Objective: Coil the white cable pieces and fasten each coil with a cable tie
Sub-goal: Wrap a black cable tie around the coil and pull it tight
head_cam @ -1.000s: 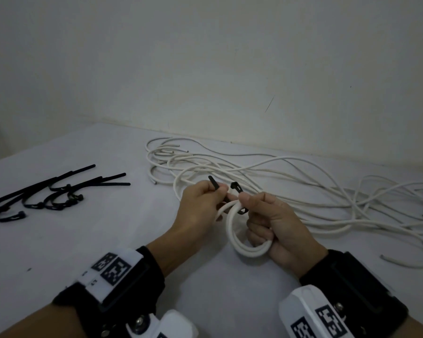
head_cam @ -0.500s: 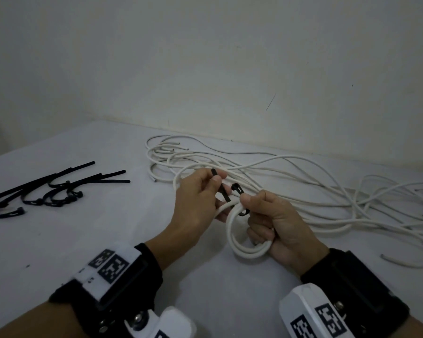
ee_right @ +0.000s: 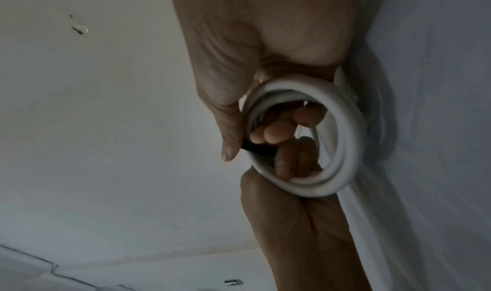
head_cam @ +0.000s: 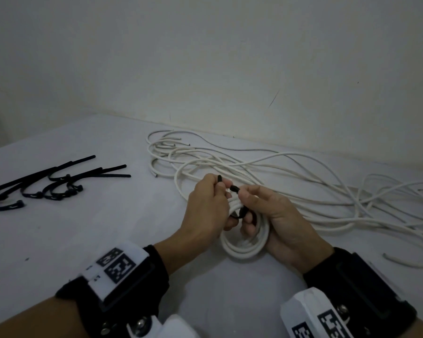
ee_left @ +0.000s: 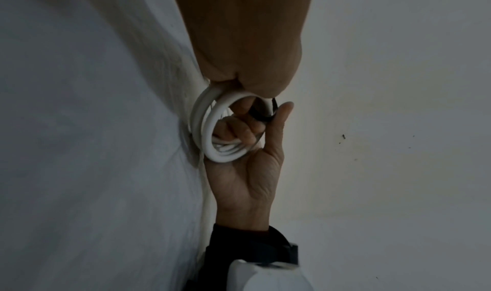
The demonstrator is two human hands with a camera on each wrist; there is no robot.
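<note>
A small coil of white cable (head_cam: pixel 244 242) was held just above the bench (head_cam: pixel 108 240), near the 6 o'clock edge of the head view, between both hands. The right hand (head_cam: pixel 279 220) was curled around the coil's 3 o'clock side, with its fingers (ee_left: pixel 239 131) passed through the coil's opening. A black cable tie (head_cam: pixel 239 213) was looped around the coil's 12 o'clock part. The tie's head was pinched between the right thumb and forefinger, and its free tail was pinched by the fingers of the left hand (head_cam: pixel 210 206), the tip standing out above them. Both hands' fingers were thus closed narrowly on the tie.

Farther off, from 12 to 3 o'clock, a tangle of loose white cable pieces (head_cam: pixel 303 186) was spread over the bench. At 10 o'clock, well apart from the hands, a cluster of spare black cable ties (head_cam: pixel 47 184) was laid. Beyond the bench, a plain wall (head_cam: pixel 205 57) was seen.
</note>
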